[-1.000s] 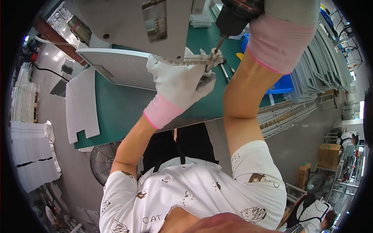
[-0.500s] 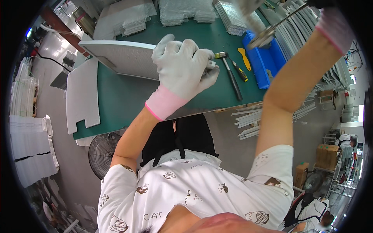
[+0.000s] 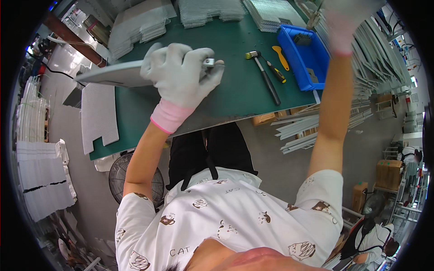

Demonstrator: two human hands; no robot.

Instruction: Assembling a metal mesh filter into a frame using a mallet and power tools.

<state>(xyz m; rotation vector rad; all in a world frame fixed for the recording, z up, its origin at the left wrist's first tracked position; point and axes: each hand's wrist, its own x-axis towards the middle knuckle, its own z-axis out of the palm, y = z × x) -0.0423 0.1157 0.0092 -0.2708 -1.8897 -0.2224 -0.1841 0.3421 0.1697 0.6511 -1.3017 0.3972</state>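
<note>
My left hand [image 3: 178,74], in a white glove with a pink cuff, is closed on the edge of a flat grey panel with a pale frame [image 3: 115,74]. The panel stands tilted above the green table and reaches left from the hand. A small metal end piece [image 3: 208,63] pokes out between thumb and forefinger. My right hand [image 3: 348,27], gloved the same way, is raised at the upper right past the blue bin [image 3: 305,56]. Motion smears its fingers, so whatever they hold is unclear.
On the green table [image 3: 226,97] lie a hammer [image 3: 266,79], a yellow-black screwdriver [image 3: 275,72] and a yellow scraper [image 3: 280,57]. Stacked clear sheets [image 3: 210,11] stand at the back, pale strips [image 3: 375,58] at right. A fan [image 3: 131,178] stands below.
My left hand and the panel have moved left, and the panel is turned more edge-on. My right hand has shifted left; the long metal tool beside it no longer shows clearly.
</note>
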